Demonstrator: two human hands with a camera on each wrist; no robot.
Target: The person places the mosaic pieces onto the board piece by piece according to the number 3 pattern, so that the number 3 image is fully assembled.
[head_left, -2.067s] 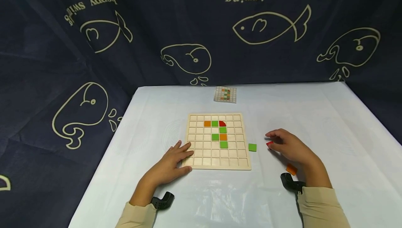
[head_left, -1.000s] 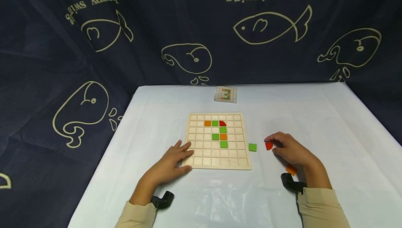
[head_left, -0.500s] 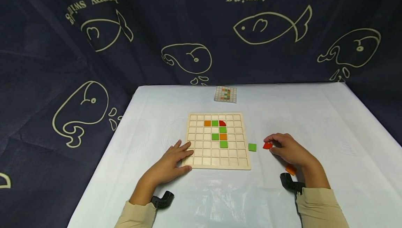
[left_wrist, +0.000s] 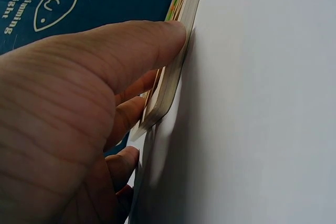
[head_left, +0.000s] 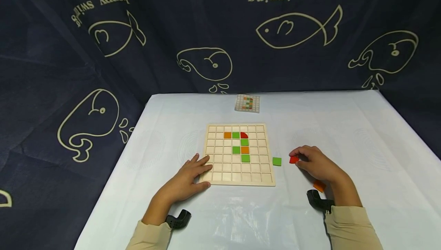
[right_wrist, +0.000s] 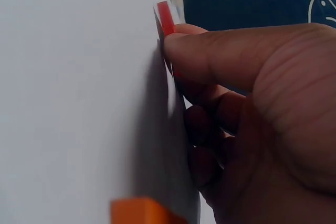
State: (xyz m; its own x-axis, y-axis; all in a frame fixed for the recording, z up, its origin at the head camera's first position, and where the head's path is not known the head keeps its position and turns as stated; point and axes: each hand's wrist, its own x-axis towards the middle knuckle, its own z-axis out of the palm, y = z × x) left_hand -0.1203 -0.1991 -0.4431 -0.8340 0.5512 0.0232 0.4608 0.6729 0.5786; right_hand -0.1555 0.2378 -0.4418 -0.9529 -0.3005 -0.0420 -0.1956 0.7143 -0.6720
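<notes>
My left hand (head_left: 187, 179) rests on the near left corner of a pale wooden grid board (head_left: 255, 167), fingers spread. Its thumb touches the board's front edge, as the left wrist view shows. To the right of the board, my right hand (head_left: 318, 162) pinches a red tile (right_wrist: 166, 18) between thumb and forefinger, at or just above the table. From above, the red tile's outline is partly covered by fingers. Set in the grid are a red quarter-circle tile (head_left: 244, 135), an orange tile (head_left: 227, 135), a green tile (head_left: 244, 142) and several other green and orange squares.
A loose green tile (head_left: 277, 161) lies just off the board's right edge. An orange tile (head_left: 319, 185) lies beside my right wrist. At the back of the white table (head_left: 186, 108) is a small pattern card (head_left: 247, 103). A dark printed cloth (head_left: 193, 20) hangs behind.
The red tile has been turned between my right fingers and shifted slightly left, and more of it shows than at first. My right fingers have moved with it. The left hand has stayed put.
</notes>
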